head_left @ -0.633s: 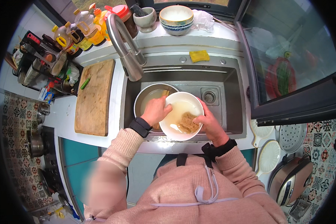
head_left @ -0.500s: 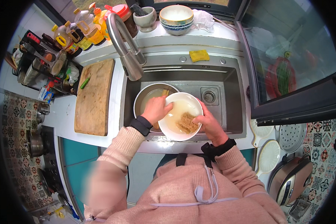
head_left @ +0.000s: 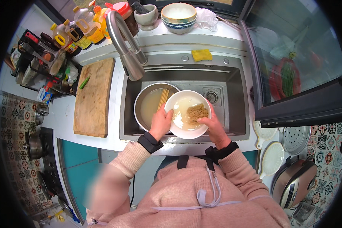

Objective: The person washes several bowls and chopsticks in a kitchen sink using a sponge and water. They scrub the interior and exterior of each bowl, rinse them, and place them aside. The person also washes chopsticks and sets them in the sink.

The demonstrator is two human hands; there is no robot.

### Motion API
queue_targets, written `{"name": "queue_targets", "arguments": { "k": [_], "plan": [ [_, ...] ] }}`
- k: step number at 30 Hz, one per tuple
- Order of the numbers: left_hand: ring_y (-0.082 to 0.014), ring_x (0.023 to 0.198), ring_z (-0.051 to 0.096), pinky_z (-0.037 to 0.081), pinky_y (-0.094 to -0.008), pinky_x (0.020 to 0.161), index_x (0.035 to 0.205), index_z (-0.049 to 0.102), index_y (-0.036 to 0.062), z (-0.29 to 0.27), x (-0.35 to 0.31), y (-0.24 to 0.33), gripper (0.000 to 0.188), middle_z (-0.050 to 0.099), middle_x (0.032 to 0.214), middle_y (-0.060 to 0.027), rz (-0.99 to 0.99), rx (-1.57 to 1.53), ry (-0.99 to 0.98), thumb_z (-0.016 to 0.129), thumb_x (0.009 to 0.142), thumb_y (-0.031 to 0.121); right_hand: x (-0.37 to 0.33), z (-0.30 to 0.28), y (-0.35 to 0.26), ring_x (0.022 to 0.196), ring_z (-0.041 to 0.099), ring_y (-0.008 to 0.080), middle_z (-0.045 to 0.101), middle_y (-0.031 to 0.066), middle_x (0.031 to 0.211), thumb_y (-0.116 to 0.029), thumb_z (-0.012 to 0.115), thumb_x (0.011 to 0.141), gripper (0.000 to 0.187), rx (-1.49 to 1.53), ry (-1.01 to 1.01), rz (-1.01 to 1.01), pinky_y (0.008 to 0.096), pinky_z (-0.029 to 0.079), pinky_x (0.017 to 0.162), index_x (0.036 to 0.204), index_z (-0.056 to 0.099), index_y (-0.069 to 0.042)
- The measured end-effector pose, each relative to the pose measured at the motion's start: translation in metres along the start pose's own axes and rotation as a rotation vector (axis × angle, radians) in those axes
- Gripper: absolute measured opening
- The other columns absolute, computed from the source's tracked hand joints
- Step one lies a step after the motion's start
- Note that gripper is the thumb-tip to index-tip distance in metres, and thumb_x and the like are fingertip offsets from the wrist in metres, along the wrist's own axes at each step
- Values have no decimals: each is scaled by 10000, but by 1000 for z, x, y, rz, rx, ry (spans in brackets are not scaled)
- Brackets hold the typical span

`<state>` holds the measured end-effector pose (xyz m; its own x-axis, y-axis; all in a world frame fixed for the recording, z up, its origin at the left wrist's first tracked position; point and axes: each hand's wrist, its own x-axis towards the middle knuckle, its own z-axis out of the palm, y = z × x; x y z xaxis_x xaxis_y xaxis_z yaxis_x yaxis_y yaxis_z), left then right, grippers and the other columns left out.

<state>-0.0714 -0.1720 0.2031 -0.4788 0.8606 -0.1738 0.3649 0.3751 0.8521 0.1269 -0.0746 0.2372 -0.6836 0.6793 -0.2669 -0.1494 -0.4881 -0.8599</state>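
Observation:
Over the front of the sink (head_left: 232, 87), a white bowl (head_left: 190, 134) with cloudy water in it is held between my hands. My left hand (head_left: 162, 122) grips its left rim, the thumb over the edge. My right hand (head_left: 216, 130) supports the right side. Its thumb rests beside a brown, fibrous scrubbing pad (head_left: 197, 113) lying in the bowl. Left of the bowl, a round metal pot (head_left: 137, 108) stands in the sink with cloudy water. Wooden chopsticks (head_left: 163, 98) lean in that pot, their lower ends hidden behind my left hand and the bowl.
A steel faucet (head_left: 131, 65) arches over the sink's left side. Behind the sink lie a yellow sponge (head_left: 201, 55) and stacked bowls (head_left: 178, 19). A cutting board (head_left: 93, 102) with a green pepper (head_left: 84, 83) is on the left. An open window pane (head_left: 304, 64) juts in at right.
My left hand has moved from above the pot down onto the bowl's left rim. The bowl has shifted slightly right and up. More of the chopsticks shows.

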Motion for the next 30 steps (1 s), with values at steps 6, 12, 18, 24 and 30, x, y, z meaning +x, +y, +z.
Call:
{"name": "queue_targets", "arguments": {
  "k": [6, 12, 18, 24, 30],
  "plan": [
    [-369, 817, 672, 529, -424, 716, 1143, 593, 4, -18, 14, 15, 374, 682, 897, -225, 96, 310, -40, 670, 838, 206, 8, -1, 2, 1218, 507, 195, 497, 83, 1351, -12, 552, 736, 787, 1, -4, 51, 307, 429, 1001, 1482, 316, -86],
    [-381, 724, 655, 510, -455, 654, 1034, 649, 17, -30, 42, 27, 294, 665, 774, -222, 170, 385, -161, 621, 909, 282, 8, 1, -17, 1166, 545, 199, 514, 92, 1327, -39, 556, 773, 756, -2, -25, 183, 302, 490, 922, 1485, 307, -93],
    [-425, 842, 650, 510, -489, 729, 1031, 621, -17, 3, 3, 12, 315, 669, 874, -250, 33, 70, 60, 534, 965, 279, -1, 7, -6, 1282, 454, 214, 444, 97, 1405, -3, 568, 753, 796, -15, 58, -95, 333, 385, 1061, 1493, 294, -108],
    [-367, 1024, 608, 480, -443, 871, 1216, 517, 10, -5, 4, 21, 428, 643, 1083, -189, 214, 307, 88, 647, 821, 114, 2, -3, 3, 1294, 440, 219, 440, 96, 1409, 35, 543, 717, 824, 29, 89, -52, 330, 368, 1072, 1492, 295, -97],
    [-290, 1170, 530, 437, -389, 973, 1165, 604, 23, -12, 4, 31, 377, 585, 1229, -109, 706, 730, -172, 581, 792, 74, 6, 2, -1, 1260, 461, 209, 453, 98, 1390, 41, 525, 701, 829, 51, 95, -5, 313, 380, 1050, 1489, 297, -81]
  ]
}}
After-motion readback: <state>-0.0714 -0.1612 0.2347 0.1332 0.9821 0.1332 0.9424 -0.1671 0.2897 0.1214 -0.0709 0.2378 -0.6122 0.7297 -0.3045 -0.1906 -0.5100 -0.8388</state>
